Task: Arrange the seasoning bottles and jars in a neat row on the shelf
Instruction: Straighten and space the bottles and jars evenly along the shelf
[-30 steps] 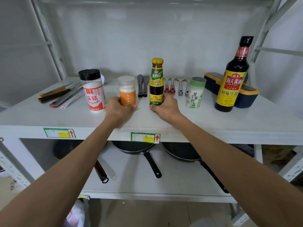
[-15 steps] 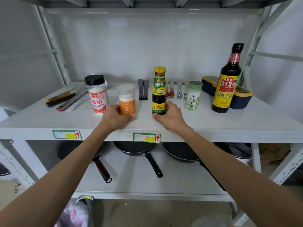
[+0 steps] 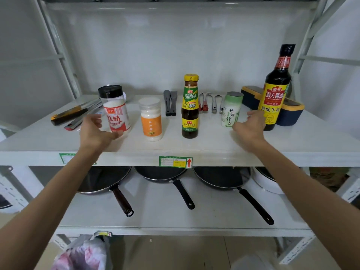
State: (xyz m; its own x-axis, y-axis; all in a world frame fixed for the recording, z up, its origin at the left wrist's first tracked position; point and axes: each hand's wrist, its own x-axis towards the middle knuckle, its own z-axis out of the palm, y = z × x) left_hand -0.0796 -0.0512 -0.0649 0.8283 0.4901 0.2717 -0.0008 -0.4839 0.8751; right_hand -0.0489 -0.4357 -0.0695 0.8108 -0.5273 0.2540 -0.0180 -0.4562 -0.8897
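Observation:
Several seasoning containers stand upright on the white shelf (image 3: pixel 194 147). From left: a black-capped jar with a red label (image 3: pixel 115 110), a white-lidded jar with an orange label (image 3: pixel 151 119), a yellow-capped oyster sauce bottle (image 3: pixel 190 107), a green-and-white salt canister (image 3: pixel 231 109) and a tall dark soy sauce bottle (image 3: pixel 276 90). My left hand (image 3: pixel 93 131) is open just left of the red-label jar, thumb near its base. My right hand (image 3: pixel 250 126) is open between the salt canister and the soy sauce bottle, holding nothing.
Behind the row lie knives (image 3: pixel 72 114) at the left, two grey spatulas (image 3: pixel 170 103), peelers (image 3: pixel 211 103) and a blue-and-yellow box (image 3: pixel 288 114) at the right. Three frying pans (image 3: pixel 161 174) rest on the lower shelf. A plastic bag (image 3: pixel 83 252) sits below.
Both hands let go of the orange-label jar and the oyster sauce bottle and spread outward: the left toward the red-label jar, the right toward the salt canister and soy sauce bottle.

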